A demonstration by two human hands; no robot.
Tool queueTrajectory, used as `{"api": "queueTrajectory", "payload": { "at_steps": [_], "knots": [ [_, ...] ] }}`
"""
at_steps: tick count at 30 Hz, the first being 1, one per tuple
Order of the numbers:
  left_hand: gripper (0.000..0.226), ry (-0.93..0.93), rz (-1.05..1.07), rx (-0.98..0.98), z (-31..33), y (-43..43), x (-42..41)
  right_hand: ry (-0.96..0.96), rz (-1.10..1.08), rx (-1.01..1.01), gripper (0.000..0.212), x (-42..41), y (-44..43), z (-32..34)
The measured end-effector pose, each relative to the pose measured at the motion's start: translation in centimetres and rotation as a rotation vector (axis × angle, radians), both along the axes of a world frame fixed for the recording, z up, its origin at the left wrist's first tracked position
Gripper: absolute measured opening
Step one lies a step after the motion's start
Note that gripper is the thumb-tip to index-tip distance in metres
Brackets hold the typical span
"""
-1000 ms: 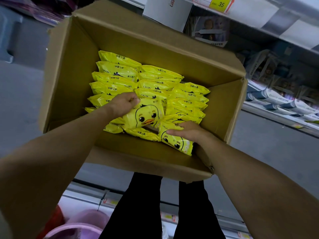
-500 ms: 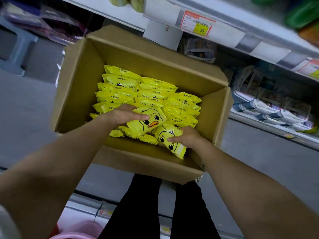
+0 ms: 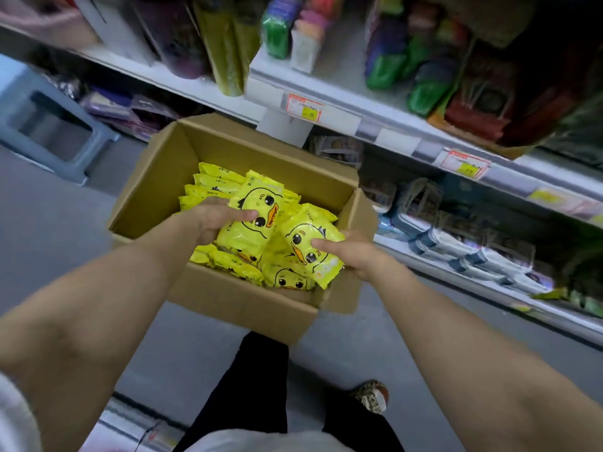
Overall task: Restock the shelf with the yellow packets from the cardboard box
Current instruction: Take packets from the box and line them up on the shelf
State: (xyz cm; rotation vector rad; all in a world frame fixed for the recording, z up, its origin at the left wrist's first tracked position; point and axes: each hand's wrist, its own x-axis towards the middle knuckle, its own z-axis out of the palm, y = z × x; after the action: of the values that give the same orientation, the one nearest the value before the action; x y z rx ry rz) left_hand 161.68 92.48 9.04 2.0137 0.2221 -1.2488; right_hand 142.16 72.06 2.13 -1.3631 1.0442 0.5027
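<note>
White metal shelf [image 3: 342, 102], price-tagged: ahead of you, goods on it blurred.
Open brown cardboard box [image 3: 228, 148]: below the shelf edge, before your legs.
Yellow duck-print packets [image 3: 208, 187]: stacked inside the box.
Left packet [image 3: 251, 223]: raised over the stack, gripped at its edge by your left hand [image 3: 215, 216].
Right packet [image 3: 306, 236]: just beside it, clasped by your right hand [image 3: 355, 252].

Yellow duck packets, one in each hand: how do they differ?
The yellow plastic duck packet in the left hand sits farther back, beak pointing right; the yellow duck packet in the right hand sits nearer the front wall of the brown cardboard box, beak pointing down-left. Both carry the same print.
</note>
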Motion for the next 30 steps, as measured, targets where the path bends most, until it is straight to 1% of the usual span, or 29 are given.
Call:
{"api": "queueTrajectory", "payload": {
  "at_steps": [1,3,4,5,7,9,12,13,14,17,19,22,25,27,28,30],
  "knots": [
    [0.114,-0.018,0.002,-0.040,1.3,-0.8,-1.3,-0.031,-0.021,0.004,0.105,-1.1,-1.0,1.1],
    [0.105,-0.047,-0.036,-0.112,3.5,-3.0,-4.1,-0.102,-0.053,0.001,0.058,-3.6,-2.5,4.7],
    [0.092,-0.047,-0.021,-0.160,4.9,-4.2,-5.7,-0.134,-0.059,-0.021,0.046,-5.1,-3.4,6.8],
    [0.075,-0.046,-0.010,-0.221,6.4,-5.4,-7.3,-0.161,-0.065,-0.052,0.042,-6.6,-4.5,8.6],
    [0.044,-0.038,-0.032,-0.273,8.7,-7.9,-10.6,-0.219,-0.060,-0.120,0.041,-9.7,-7.1,11.4],
    [0.036,-0.049,-0.053,-0.358,10.5,-10.4,-13.3,-0.269,-0.078,-0.181,0.040,-12.8,-9.9,14.4],
    [0.029,-0.088,-0.087,-0.488,13.7,-14.4,-17.1,-0.348,-0.140,-0.271,0.058,-17.1,-14.0,18.7],
    [0.028,-0.100,-0.111,-0.515,15.0,-15.8,-18.5,-0.382,-0.155,-0.293,0.059,-18.4,-15.3,20.0],
    [0.028,-0.118,-0.147,-0.538,16.3,-17.2,-19.8,-0.411,-0.182,-0.305,0.053,-19.8,-16.6,21.4],
    [0.022,-0.177,-0.293,-0.549,20.0,-21.1,-22.3,-0.495,-0.249,-0.329,0.027,-23.5,-19.7,25.8],
    [0.020,-0.225,-0.402,-0.529,22.7,-23.7,-23.2,-0.551,-0.270,-0.362,0.019,-25.6,-21.8,28.3],
    [0.027,-0.328,-0.510,-0.503,27.0,-27.4,-24.1,-0.594,-0.281,-0.458,0.025,-28.4,-24.7,31.3],
    [0.036,-0.369,-0.578,-0.482,30.4,-30.8,-24.8,-0.608,-0.317,-0.497,0.034,-30.7,-27.2,33.6],
    [0.044,-0.371,-0.604,-0.490,31.8,-33.2,-25.5,-0.622,-0.351,-0.497,0.034,-32.0,-28.7,34.5],
    [0.044,-0.364,-0.612,-0.502,32.2,-34.4,-25.7,-0.624,-0.365,-0.491,0.032,-32.4,-29.3,34.9],
    [0.037,-0.349,-0.623,-0.527,33.2,-36.9,-26.0,-0.629,-0.398,-0.486,0.028,-33.0,-30.7,35.7]
  ]
}}
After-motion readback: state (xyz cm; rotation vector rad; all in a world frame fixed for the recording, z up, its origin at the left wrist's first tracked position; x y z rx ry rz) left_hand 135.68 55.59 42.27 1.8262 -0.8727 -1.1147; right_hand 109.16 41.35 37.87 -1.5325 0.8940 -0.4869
